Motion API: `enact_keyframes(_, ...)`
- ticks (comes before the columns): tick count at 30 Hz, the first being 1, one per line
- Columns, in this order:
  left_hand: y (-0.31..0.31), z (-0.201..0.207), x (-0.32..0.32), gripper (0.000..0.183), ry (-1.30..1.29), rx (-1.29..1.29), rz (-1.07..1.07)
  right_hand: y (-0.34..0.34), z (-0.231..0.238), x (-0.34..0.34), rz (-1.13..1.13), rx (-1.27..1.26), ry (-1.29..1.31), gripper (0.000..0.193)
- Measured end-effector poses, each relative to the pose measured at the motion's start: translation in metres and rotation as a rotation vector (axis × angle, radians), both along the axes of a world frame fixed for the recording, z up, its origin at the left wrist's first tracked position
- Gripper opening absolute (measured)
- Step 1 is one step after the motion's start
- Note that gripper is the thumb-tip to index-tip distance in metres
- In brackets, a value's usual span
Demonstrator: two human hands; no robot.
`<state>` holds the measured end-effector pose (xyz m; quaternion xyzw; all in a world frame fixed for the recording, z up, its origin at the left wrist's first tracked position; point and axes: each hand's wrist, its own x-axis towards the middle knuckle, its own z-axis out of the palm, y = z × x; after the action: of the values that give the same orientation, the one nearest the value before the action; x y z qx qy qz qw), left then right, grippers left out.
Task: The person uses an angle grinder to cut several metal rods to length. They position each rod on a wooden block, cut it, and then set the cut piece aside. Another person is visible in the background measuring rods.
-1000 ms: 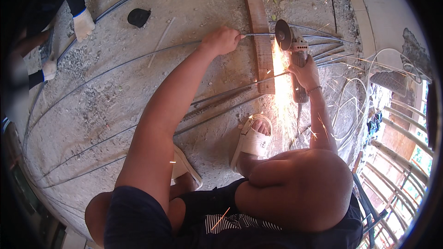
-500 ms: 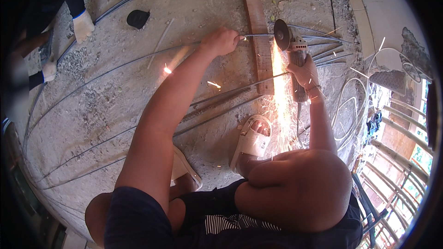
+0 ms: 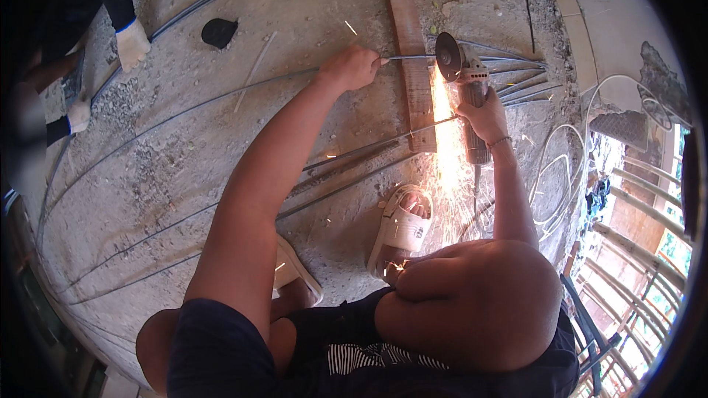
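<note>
My left hand (image 3: 352, 68) is closed around a long thin steel rod (image 3: 410, 57), which lies across a reddish-brown wooden plank (image 3: 410, 77). In my right hand (image 3: 487, 116) is an angle grinder (image 3: 476, 88), its fingers wrapped round the body. The grinder's dark disc (image 3: 448, 56) meets the rod just right of the plank. A bright stream of sparks (image 3: 447, 155) pours from the disc toward my sandalled foot (image 3: 413, 210). Whether the disc is through the rod is hidden.
More steel rods (image 3: 369, 149) run across the rough concrete floor, several ends fanning out at the right. A pale cable (image 3: 557, 169) lies coiled by the wall. At the far left, another person's gloved hand (image 3: 133, 44) holds rods. A black object (image 3: 219, 32) lies on the floor.
The grinder and both my hands have hardly moved, only a very slight shift left. The flying sparks have changed places.
</note>
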<state>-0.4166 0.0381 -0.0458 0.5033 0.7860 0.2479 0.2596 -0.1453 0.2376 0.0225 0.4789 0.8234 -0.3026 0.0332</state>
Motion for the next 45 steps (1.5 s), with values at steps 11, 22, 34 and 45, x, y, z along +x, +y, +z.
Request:
enact_keyframes(11, 0.001, 0.0, 0.0, 0.043, -0.007, -0.005, 0.005, -0.001, 0.004, -0.009, -0.006, 0.063, -0.024, 0.068)
enact_keyframes(22, 0.001, -0.002, -0.001, 0.045, -0.003, -0.013, -0.017, -0.004, 0.001, 0.005, -0.006, 0.071, -0.056, 0.07)
enact_keyframes(34, 0.038, 0.022, -0.062, 0.047, 0.212, -0.084, 0.137, -0.016, 0.04, 0.05, -0.319, -0.234, 0.343, 0.044)
enact_keyframes(45, 0.045, 0.005, -0.072, 0.036, 0.541, 0.111, 0.311, -0.014, 0.043, 0.087, -0.496, -0.37, 0.385, 0.052)
